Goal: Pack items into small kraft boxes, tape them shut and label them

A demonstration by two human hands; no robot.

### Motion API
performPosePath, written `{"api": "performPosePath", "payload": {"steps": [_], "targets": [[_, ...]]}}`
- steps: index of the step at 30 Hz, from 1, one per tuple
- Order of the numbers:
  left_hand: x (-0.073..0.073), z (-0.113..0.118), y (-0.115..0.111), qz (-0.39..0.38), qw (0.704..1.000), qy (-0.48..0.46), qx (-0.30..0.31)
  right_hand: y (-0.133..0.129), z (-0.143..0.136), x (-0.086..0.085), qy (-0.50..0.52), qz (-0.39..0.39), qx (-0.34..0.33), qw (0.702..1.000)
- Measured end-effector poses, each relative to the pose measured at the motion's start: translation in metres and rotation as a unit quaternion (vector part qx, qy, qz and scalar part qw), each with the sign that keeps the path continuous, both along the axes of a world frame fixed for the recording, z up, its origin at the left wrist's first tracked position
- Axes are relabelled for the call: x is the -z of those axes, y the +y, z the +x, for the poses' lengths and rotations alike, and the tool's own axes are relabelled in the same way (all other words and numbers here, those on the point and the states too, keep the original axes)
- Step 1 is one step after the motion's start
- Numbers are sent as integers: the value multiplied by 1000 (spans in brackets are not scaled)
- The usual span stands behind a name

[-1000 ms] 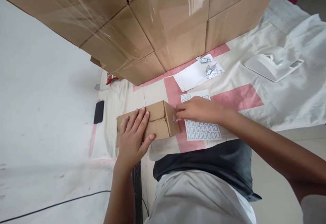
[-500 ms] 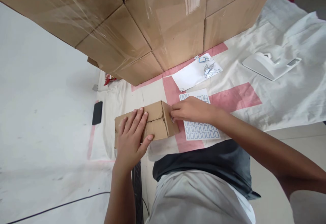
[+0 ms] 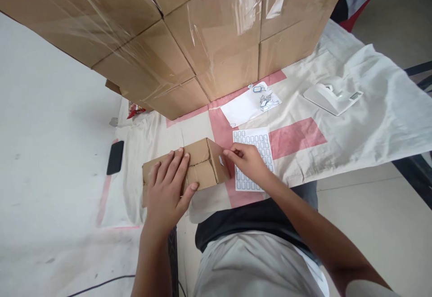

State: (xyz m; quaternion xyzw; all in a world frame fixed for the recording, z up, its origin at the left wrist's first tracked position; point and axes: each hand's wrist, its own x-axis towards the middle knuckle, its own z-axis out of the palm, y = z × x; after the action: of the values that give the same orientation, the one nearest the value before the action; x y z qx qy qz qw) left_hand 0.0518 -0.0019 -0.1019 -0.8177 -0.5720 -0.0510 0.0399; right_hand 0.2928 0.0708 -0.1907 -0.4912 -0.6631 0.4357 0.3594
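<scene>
A small brown cardboard box (image 3: 197,153) lies on the cloth. My left hand (image 3: 168,175) rests flat across its top with the fingers stretched out and the thumb at the near edge. A small white label (image 3: 221,160) shows on the box's right end. Just beside that label is my right hand (image 3: 246,157), its thumb and index finger drawn together, with nothing visible between them. Under the right wrist lies a sheet of blue-outlined labels (image 3: 248,182), partly covered by the hand and forearm.
Large stacked cartons (image 3: 229,49) under clear film stand behind. A white paper (image 3: 238,108) bears crumpled labels (image 3: 266,101). A white tape dispenser (image 3: 332,96) sits at the right, a black phone (image 3: 115,158) at the left. A red wrapper (image 3: 135,109) lies by the cartons.
My right hand has drawn back slightly from the box end, uncovering the white label there. My left hand stays on the box. The whole view has shifted a little.
</scene>
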Motion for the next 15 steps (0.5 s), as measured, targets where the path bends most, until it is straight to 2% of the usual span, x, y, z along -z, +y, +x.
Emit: {"api": "performPosePath", "payload": {"steps": [3, 6, 8, 11, 15], "targets": [[2, 1, 1, 13, 1000, -4, 1, -38, -13, 2, 104, -20, 20, 994], [2, 0, 2, 24, 1000, -8, 4, -72, -27, 5, 121, -30, 42, 991], [3, -1, 3, 33, 999, -13, 16, -85, -32, 6, 132, -33, 52, 989], [6, -4, 4, 47, 998, -25, 32, -89, -27, 5, 140, -47, 37, 988], [11, -5, 5, 59, 997, -33, 40, -69, -3, -2, 114, -43, 5, 993]]}}
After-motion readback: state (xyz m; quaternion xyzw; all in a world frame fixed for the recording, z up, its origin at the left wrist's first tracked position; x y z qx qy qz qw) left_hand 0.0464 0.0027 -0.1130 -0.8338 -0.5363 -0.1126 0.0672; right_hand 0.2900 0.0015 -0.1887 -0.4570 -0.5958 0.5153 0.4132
